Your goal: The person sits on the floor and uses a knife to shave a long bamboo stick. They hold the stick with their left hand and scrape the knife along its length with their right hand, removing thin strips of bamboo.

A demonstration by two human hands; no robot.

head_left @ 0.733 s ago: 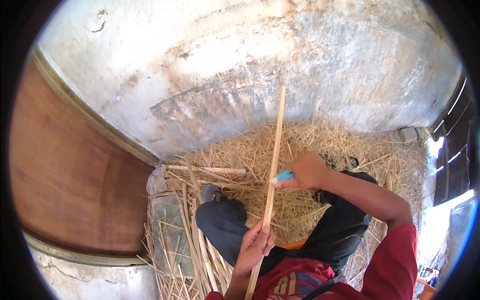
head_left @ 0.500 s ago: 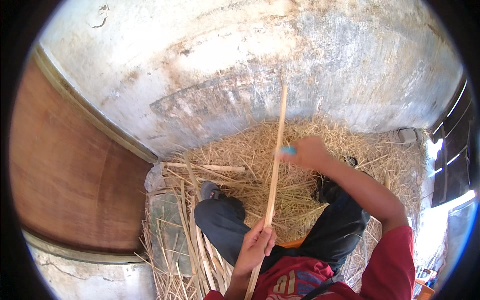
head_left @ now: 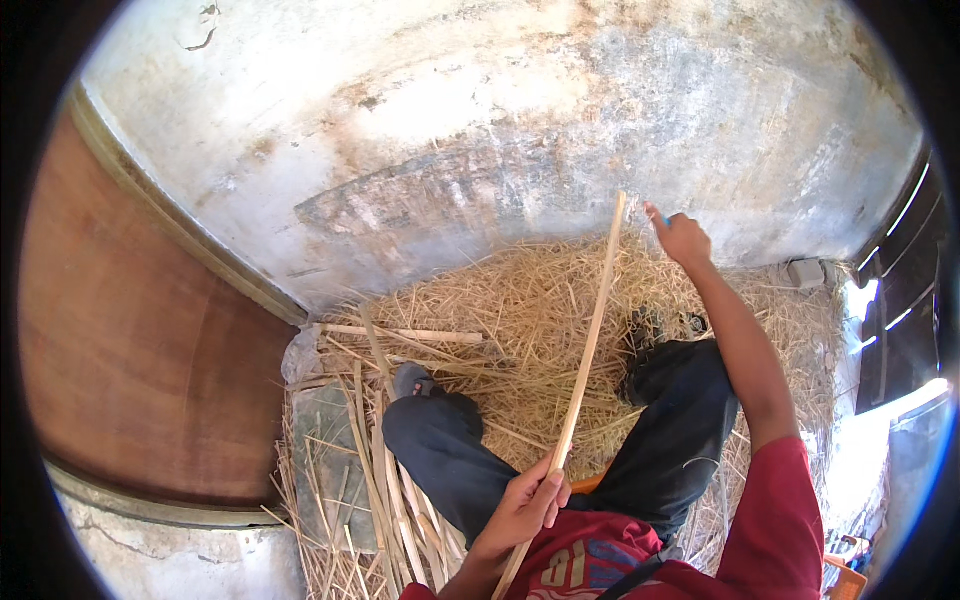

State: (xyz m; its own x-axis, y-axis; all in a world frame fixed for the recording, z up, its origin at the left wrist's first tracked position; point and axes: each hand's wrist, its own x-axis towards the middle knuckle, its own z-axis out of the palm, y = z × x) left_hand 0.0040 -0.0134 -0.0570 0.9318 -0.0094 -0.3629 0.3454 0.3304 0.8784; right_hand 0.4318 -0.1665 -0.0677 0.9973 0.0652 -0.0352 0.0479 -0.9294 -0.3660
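Note:
A long, pale strip of split wood or bamboo [head_left: 592, 340] slants up and to the right from my lap, its far end close to the wall. Low on the strip, my left hand [head_left: 528, 502] is wrapped round it, thumb on top. Past the far end, slightly to its right, my right hand [head_left: 686, 240] is closed on a small blue-handled tool [head_left: 667, 222]. Only a bit of blue shows there, and the tool's working edge cannot be made out. The tool is apart from the strip.
Shavings [head_left: 540, 310] cover the floor between my legs and the stained wall [head_left: 480, 130]. More long strips [head_left: 400, 490] lie by my left leg, beside a grey slab [head_left: 335, 460]. A brown wooden panel [head_left: 150, 340] stands at left, a grey block [head_left: 806, 273] at right.
My right hand has moved away from me along the strip, off past its far end. The strip's far end has swung right, with my left hand still round its lower part.

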